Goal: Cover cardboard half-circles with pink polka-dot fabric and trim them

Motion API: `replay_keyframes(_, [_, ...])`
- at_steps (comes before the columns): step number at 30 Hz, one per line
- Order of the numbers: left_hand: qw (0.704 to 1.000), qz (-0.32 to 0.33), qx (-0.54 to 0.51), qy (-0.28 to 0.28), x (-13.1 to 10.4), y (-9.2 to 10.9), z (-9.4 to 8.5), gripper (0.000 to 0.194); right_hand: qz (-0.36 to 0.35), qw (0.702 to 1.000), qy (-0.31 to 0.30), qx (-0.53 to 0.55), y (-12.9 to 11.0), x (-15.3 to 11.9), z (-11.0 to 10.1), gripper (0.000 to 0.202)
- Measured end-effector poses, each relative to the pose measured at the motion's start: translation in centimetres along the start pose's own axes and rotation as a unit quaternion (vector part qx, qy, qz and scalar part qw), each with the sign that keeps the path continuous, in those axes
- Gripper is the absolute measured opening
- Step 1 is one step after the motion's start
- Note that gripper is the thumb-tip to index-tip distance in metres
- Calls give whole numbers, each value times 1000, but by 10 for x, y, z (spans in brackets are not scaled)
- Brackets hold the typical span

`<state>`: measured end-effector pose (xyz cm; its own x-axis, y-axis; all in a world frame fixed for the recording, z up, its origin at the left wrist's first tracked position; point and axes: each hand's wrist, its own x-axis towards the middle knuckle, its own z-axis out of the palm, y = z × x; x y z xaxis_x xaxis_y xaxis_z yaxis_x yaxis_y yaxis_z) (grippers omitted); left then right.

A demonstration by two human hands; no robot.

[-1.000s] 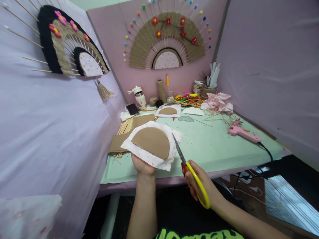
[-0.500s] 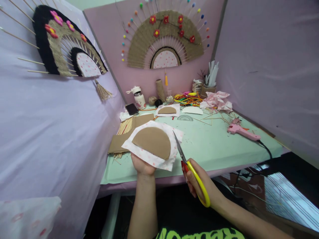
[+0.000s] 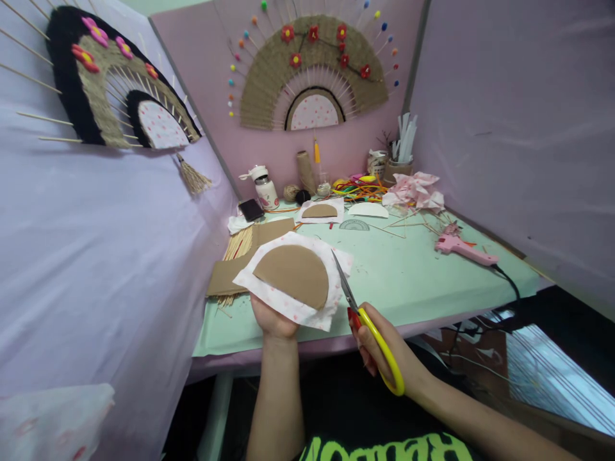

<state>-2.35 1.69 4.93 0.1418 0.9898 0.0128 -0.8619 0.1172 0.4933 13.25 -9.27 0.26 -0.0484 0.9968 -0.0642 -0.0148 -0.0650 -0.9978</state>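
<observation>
My left hand (image 3: 273,317) holds from below a piece of white cloth (image 3: 246,276) with small pink spots; its fingers are hidden under it. A brown cardboard half-circle (image 3: 293,275) lies on the cloth, which sticks out all round it. My right hand (image 3: 379,342) grips scissors (image 3: 383,352) with yellow and red handles. Their blades point up and away, close to the cloth's right edge, and look nearly closed. I cannot tell whether the tips touch the cloth.
Cardboard (image 3: 225,276) and thin sticks (image 3: 239,244) lie left of the cloth. A pink glue gun (image 3: 466,248) with a cord rests at right. Behind are a second cardboard half-circle (image 3: 319,210), a protractor (image 3: 354,225), a bottle (image 3: 266,192) and crumpled pink cloth (image 3: 414,191). Decorated fans (image 3: 314,70) hang on the walls.
The view has shifted slightly, so the background sits a little further left. Both hands, the cloth and the scissors keep nearly the same positions.
</observation>
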Motion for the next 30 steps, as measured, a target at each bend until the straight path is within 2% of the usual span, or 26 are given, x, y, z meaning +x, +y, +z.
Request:
replay_keyframes(11, [1000, -12, -7, -1, -1, 1, 1, 50, 17, 1000, 5, 19, 0, 1, 1, 51])
replay_keyframes(21, [1000, 2, 5, -14, -1, 1, 0, 52, 24, 999, 9, 29, 0, 1, 0, 51])
replay_keyframes(30, [1000, 4, -5, 2, 1, 4, 2, 55, 29, 999, 9, 30, 1, 3, 1, 53])
